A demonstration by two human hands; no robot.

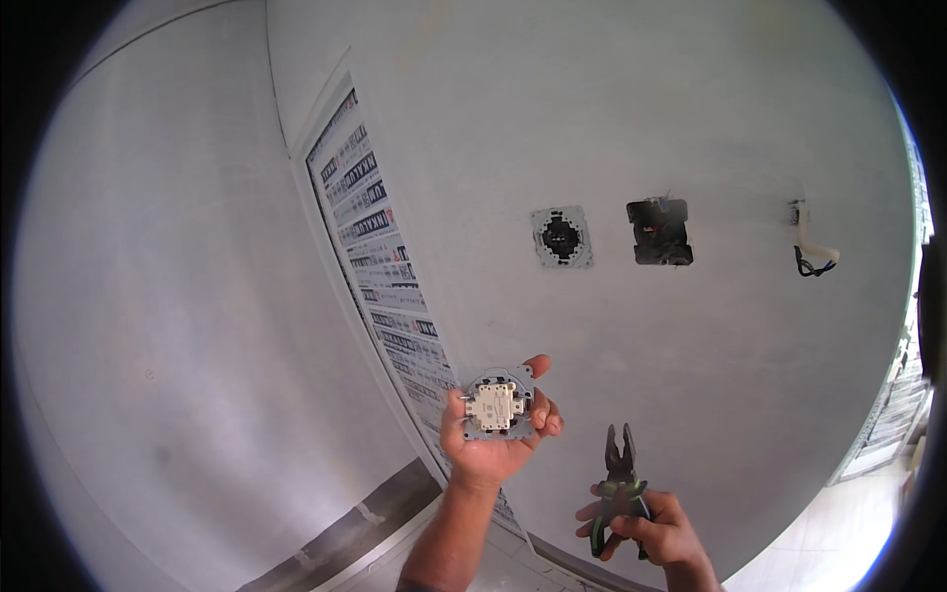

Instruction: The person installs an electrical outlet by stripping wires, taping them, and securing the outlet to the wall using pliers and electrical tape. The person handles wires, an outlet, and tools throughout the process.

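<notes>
Two bare forearms, one per hand, enter from the near edge and point to the far side. Two pale grey wall surfaces fill the scene: one left wall (178, 247) and one right wall (750, 118). Between them stands one framed panel (380, 252) covered with printed film. One dark strip (370, 523) runs along the near end of the left wall. One pair of pliers (619, 483), with green-and-black handles, is at the near right. One electrical insert (493, 407), beige body on a metal frame, is at the near centre, left of the pliers. Three wall fittings form a far row on the right wall; left to right: one mounting plate (561, 237), one dark wall box (661, 233) and one pale cable (814, 242) with dark conductor ends.

Left hand (490, 456): palm toward the camera, thumb on the left edge of the insert, fingers curled around its right edge, grasping it. Right hand (656, 528): wrist angled left, fingers and thumb closed around the plier handles; the plier jaws point far, slightly parted.
</notes>
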